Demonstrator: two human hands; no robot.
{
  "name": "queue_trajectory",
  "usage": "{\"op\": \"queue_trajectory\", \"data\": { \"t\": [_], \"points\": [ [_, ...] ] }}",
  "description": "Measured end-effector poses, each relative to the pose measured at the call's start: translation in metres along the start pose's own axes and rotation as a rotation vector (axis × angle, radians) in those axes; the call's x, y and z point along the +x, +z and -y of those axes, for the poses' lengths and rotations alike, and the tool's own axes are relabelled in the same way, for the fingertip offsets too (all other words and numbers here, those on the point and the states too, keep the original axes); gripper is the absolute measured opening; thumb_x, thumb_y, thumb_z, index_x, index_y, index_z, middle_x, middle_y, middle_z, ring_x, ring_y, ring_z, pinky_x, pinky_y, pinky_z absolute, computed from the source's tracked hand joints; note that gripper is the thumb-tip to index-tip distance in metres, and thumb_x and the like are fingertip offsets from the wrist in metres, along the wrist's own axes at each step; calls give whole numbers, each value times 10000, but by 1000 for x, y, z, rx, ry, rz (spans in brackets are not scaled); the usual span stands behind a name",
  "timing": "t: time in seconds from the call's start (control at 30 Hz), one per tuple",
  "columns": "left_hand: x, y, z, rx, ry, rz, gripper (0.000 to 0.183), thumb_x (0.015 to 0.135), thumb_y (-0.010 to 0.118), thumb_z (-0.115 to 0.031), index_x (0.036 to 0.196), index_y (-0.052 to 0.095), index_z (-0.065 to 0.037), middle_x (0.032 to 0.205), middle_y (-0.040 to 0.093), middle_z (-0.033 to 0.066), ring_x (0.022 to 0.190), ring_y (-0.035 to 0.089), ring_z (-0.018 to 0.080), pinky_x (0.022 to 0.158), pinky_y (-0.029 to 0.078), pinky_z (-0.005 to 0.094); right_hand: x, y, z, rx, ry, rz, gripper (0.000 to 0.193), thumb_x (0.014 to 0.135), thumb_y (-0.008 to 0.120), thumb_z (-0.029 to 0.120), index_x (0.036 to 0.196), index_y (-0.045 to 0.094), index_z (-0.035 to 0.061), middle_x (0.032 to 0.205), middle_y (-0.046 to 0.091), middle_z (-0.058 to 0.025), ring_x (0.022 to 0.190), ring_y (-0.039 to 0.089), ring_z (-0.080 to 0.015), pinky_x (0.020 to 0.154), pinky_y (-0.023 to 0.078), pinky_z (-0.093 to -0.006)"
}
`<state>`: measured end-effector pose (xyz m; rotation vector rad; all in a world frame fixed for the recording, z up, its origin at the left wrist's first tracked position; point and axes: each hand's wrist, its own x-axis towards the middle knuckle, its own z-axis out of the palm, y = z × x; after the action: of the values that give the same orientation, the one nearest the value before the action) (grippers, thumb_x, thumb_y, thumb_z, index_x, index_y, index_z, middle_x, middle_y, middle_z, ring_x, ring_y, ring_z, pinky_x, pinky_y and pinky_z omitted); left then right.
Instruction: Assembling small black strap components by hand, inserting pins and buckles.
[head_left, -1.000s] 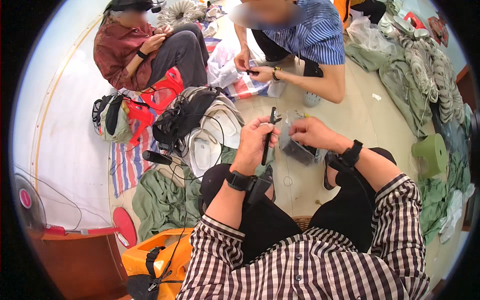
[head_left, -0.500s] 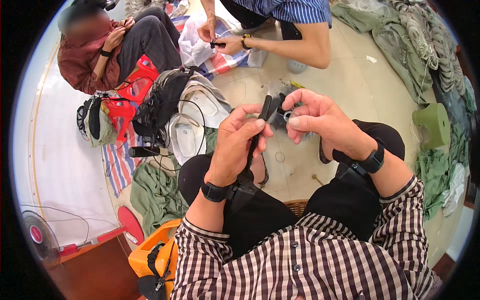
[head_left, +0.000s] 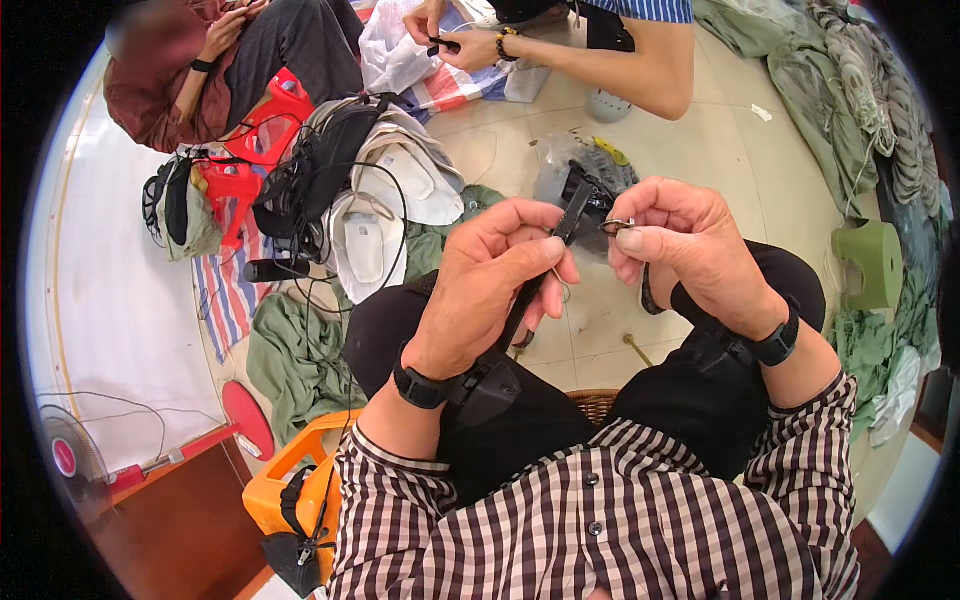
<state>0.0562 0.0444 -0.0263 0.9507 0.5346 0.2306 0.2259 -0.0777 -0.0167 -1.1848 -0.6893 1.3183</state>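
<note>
My left hand [head_left: 485, 275] is closed, pinching a narrow black strap [head_left: 575, 212] between thumb and fingers. One end of the strap sticks up past the thumb; the rest runs down along the palm toward my lap. A thin loop shows beside the lower fingers. My right hand [head_left: 690, 245] pinches a small dark metal ring-like piece [head_left: 612, 226] between thumb and index finger, a short way right of the strap's end. Strap and metal piece are apart. On the floor beyond my hands lies a clear plastic bag [head_left: 552, 172] with black pieces in it.
Two people work ahead; one person's hand [head_left: 470, 50] holds a small black piece. Left are red stools [head_left: 275, 130], a heap of pale and black bags [head_left: 415, 180], green cloth [head_left: 300, 350] and an orange stool [head_left: 275, 495]. A green stool [head_left: 868, 265] and strap bundles [head_left: 850, 90] stand right.
My right hand now shows a metal ring-like piece between its fingertips. The strap's upper end has tilted to the right, and the whole view has shifted slightly.
</note>
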Motion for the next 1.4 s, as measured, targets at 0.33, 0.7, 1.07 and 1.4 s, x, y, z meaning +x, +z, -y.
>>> {"op": "queue_trajectory", "data": {
  "t": [0.33,0.7,1.07,1.4],
  "points": [
    [5,-4,1,-139,-139,54,171,880,491,-82,1029,509,-1,747,597,132,465,519,104,345,351,173,2,1,-8,-180,-114,-91,97,806,579,15,899,587,-8,721,615,-63,644,582,-96,591,482,-232],
    [5,-1,2,-102,-239,139,114,875,540,-152,858,535,-40,661,592,67,420,485,72,329,298,169,6,4,-24,-1060,-976,-43,213,658,636,-39,863,595,2,731,581,-89,641,591,-230,545,483,-303],
    [2,1,4,27,-144,35,86,839,579,-110,834,549,-30,636,589,58,427,490,72,346,301,175,6,7,-26,-985,-882,-24,239,673,638,-29,902,577,3,768,585,-92,677,597,-243,585,496,-291],
    [4,1,7,16,-87,24,120,833,607,-122,844,552,-16,646,595,58,438,499,69,351,322,170,1,11,-28,-741,-604,-60,270,729,655,-1,980,557,13,773,588,-77,669,593,-162,619,495,-264]
  ]
}}
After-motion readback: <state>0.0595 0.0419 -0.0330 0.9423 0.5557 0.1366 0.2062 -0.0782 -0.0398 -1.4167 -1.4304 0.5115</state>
